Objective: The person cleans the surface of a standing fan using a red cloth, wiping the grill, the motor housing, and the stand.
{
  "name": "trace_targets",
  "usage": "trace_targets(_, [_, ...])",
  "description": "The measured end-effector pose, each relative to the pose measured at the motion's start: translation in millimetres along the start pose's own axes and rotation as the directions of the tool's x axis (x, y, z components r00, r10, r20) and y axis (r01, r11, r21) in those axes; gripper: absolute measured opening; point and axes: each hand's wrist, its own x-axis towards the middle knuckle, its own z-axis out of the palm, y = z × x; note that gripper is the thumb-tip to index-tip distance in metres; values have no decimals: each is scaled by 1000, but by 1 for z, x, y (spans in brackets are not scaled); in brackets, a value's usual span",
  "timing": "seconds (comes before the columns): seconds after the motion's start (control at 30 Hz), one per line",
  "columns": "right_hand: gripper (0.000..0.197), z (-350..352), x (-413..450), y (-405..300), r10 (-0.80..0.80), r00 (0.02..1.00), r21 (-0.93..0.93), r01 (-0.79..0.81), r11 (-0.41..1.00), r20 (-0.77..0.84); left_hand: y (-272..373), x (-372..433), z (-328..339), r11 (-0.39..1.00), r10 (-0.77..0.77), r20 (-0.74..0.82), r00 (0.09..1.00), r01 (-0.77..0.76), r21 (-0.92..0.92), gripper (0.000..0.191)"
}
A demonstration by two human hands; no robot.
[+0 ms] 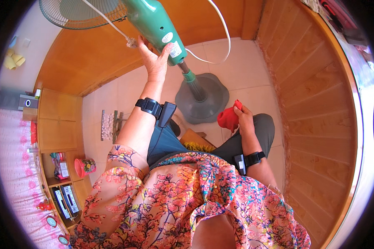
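A green pedestal fan (149, 23) leans across the upper middle, with its wire guard (81, 14) at the upper left and its dark wavy-edged base (202, 109) on the floor. Around the lower end of the fan's green housing is my left hand (155, 60), thumb on the near side by a label with writing. A white power cord with its plug (131, 42) hangs beside the fingers of that hand. My right hand (244, 116) pinches a crumpled red cloth (229, 117) over my right knee, to the right of the base.
An orange wooden panel (90, 53) stands behind the fan, and wooden boards (318, 102) line the right side. At the left are a wooden cabinet (57, 119) with electronic devices and a red patterned bin (84, 167). The cord (226, 34) loops right of the fan.
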Motion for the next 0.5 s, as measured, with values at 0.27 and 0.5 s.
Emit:
trace_targets(0.27, [25,7,-1,3,69,996,83,-74,994,61,8,5,3,998,21,-85,996,-15,69,97])
trace_targets(0.5, [24,11,-3,12,139,986,113,-149,982,91,-5,8,-8,995,5,-122,993,6,95,95])
